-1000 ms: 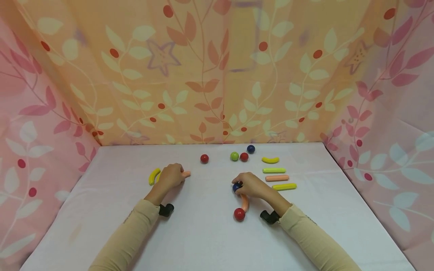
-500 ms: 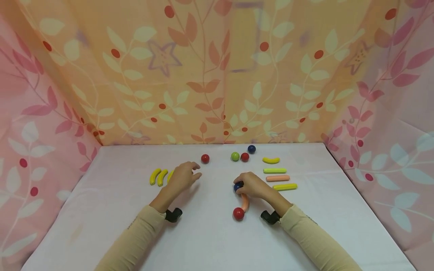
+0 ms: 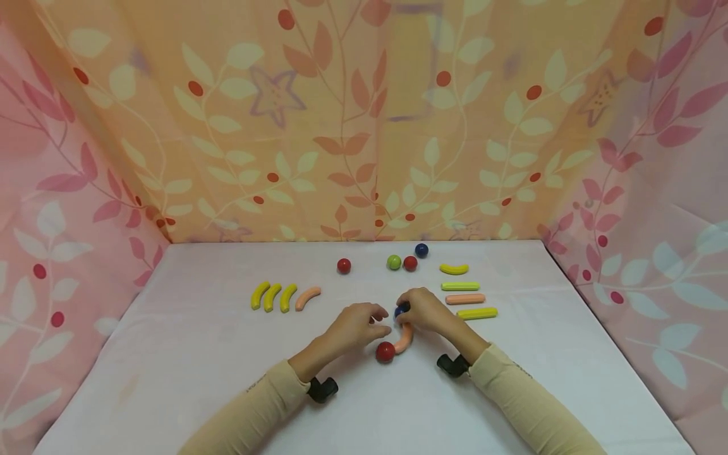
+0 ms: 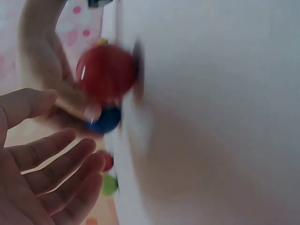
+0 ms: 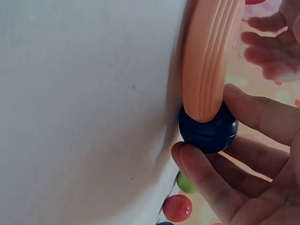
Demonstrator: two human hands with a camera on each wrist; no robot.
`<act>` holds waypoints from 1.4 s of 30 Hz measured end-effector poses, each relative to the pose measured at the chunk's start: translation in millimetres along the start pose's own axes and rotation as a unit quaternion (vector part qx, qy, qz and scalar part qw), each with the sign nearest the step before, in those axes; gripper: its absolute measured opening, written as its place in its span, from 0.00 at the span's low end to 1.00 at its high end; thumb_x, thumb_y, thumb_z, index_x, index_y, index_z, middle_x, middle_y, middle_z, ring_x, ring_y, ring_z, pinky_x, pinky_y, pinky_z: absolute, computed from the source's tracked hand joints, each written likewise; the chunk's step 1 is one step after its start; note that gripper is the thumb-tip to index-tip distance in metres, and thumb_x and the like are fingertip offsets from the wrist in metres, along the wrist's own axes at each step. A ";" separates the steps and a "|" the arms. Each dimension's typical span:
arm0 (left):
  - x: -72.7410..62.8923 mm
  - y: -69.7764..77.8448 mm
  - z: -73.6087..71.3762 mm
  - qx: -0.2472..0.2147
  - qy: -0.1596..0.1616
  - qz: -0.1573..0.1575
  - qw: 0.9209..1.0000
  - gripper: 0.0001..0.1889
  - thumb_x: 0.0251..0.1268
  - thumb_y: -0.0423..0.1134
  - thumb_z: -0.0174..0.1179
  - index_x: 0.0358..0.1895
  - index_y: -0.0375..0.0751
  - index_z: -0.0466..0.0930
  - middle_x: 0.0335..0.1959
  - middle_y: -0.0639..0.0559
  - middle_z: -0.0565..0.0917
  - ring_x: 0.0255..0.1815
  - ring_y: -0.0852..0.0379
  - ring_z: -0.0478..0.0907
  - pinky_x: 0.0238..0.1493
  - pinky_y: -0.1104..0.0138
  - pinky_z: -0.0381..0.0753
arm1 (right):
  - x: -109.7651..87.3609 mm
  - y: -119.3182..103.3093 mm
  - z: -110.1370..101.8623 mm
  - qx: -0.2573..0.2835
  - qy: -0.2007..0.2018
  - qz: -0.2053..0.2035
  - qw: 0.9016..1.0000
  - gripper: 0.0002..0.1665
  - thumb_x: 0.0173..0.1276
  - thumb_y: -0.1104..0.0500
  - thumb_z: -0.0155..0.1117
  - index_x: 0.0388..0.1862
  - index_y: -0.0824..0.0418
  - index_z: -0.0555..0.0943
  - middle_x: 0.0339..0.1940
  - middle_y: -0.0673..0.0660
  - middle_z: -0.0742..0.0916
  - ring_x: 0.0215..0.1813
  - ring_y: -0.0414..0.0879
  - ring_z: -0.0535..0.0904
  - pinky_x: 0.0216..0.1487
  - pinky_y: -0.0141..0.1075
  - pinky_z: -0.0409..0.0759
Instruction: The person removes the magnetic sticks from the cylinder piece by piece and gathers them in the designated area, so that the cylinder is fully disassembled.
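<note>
My right hand (image 3: 425, 311) pinches a dark blue ball (image 5: 208, 131) between thumb and fingers. A curved orange stick (image 5: 206, 61) with grooves along its side is joined to that ball. At the stick's other end sits a red ball (image 3: 385, 352), low on the white table. My left hand (image 3: 355, 325) hovers just left of the blue ball, fingers spread and slightly bent, with nothing in it. In the left wrist view the red ball (image 4: 107, 72) is blurred and hides the orange stick.
Several curved yellow sticks (image 3: 273, 297) and one curved orange stick (image 3: 308, 298) lie in a row at left. A lone red ball (image 3: 344, 266), a green ball (image 3: 394, 261), a red ball and a blue ball stand at the back. Straight sticks (image 3: 465, 299) lie at right.
My left hand has left the row of curved sticks and moved right, close to my right hand. The held piece has swung slightly, its red ball shifting left. My right hand stays nearly in place.
</note>
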State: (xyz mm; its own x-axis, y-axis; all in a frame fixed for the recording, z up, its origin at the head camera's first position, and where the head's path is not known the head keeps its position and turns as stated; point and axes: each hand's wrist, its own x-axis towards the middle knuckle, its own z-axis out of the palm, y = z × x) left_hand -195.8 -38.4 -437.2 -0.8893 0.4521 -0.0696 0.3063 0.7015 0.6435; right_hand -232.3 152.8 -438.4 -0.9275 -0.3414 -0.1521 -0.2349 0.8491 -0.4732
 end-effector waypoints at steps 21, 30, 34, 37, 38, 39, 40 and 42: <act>-3.5 7.6 24.7 0.108 -0.005 0.072 0.992 0.04 0.57 0.35 0.67 0.34 0.46 0.90 0.26 0.59 0.86 0.26 0.67 0.72 0.31 0.75 0.70 | -5.7 -1.4 1.3 0.016 0.006 0.016 1.000 0.19 0.56 0.58 0.75 0.45 0.65 0.85 0.37 0.56 0.87 0.38 0.44 0.79 0.44 0.39 0.81; -1.2 7.2 25.1 0.090 -0.022 0.058 0.994 0.06 0.57 0.38 0.69 0.37 0.45 0.90 0.29 0.60 0.87 0.29 0.68 0.73 0.35 0.74 0.72 | -10.0 -2.3 1.6 0.027 0.001 0.013 1.000 0.20 0.56 0.59 0.75 0.46 0.65 0.85 0.41 0.58 0.87 0.42 0.45 0.80 0.48 0.42 0.81; -0.1 6.3 25.9 0.083 -0.017 0.065 0.994 0.04 0.60 0.40 0.67 0.34 0.46 0.90 0.23 0.61 0.85 0.25 0.68 0.70 0.32 0.74 0.69 | -10.7 -1.0 1.4 0.030 -0.004 0.009 0.999 0.20 0.57 0.59 0.74 0.47 0.65 0.85 0.42 0.58 0.87 0.43 0.46 0.80 0.50 0.43 0.81; 1.7 5.5 26.2 0.071 -0.016 0.069 0.995 0.05 0.60 0.39 0.67 0.30 0.46 0.90 0.18 0.63 0.80 0.22 0.68 0.67 0.29 0.75 0.65 | -10.3 2.0 0.7 0.022 -0.001 0.000 1.000 0.19 0.58 0.60 0.73 0.47 0.66 0.85 0.43 0.59 0.87 0.45 0.47 0.80 0.52 0.44 0.81; 2.3 5.5 26.2 0.067 -0.017 0.068 0.995 0.05 0.60 0.39 0.67 0.29 0.46 0.90 0.18 0.63 0.80 0.22 0.68 0.66 0.29 0.75 0.65 | -9.7 3.1 0.2 0.018 0.002 -0.003 1.000 0.18 0.58 0.60 0.73 0.47 0.66 0.85 0.44 0.60 0.87 0.46 0.48 0.80 0.52 0.45 0.81; 2.9 5.7 25.9 0.061 -0.019 0.064 0.996 0.03 0.58 0.38 0.68 0.29 0.46 0.90 0.18 0.63 0.79 0.22 0.68 0.67 0.29 0.75 0.65 | -9.4 4.0 -0.8 0.014 0.009 -0.001 1.000 0.18 0.59 0.60 0.72 0.48 0.67 0.84 0.45 0.60 0.87 0.47 0.49 0.80 0.53 0.46 0.80; 3.4 6.1 25.4 0.057 -0.023 0.056 0.997 0.02 0.57 0.37 0.68 0.29 0.45 0.90 0.19 0.63 0.79 0.23 0.68 0.67 0.29 0.75 0.66 | -8.6 5.2 -1.9 0.006 0.019 -0.001 1.000 0.18 0.60 0.60 0.71 0.48 0.67 0.84 0.46 0.61 0.87 0.48 0.50 0.80 0.54 0.46 0.80; 4.1 7.0 24.6 0.051 -0.030 0.039 0.998 0.01 0.55 0.36 0.70 0.30 0.45 0.90 0.21 0.62 0.81 0.25 0.67 0.68 0.31 0.74 0.67 | -7.0 7.3 -5.0 -0.002 0.036 0.005 0.999 0.18 0.61 0.60 0.70 0.48 0.68 0.84 0.47 0.63 0.87 0.49 0.52 0.81 0.54 0.48 0.80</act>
State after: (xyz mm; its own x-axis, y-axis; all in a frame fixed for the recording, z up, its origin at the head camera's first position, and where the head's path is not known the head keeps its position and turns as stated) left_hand -189.0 -18.0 -451.7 -0.8407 0.5371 -0.0693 0.4092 0.7137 0.5685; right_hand -229.0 163.3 -436.4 -0.9485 -0.3025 -0.0942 -0.2260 0.8544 -0.4679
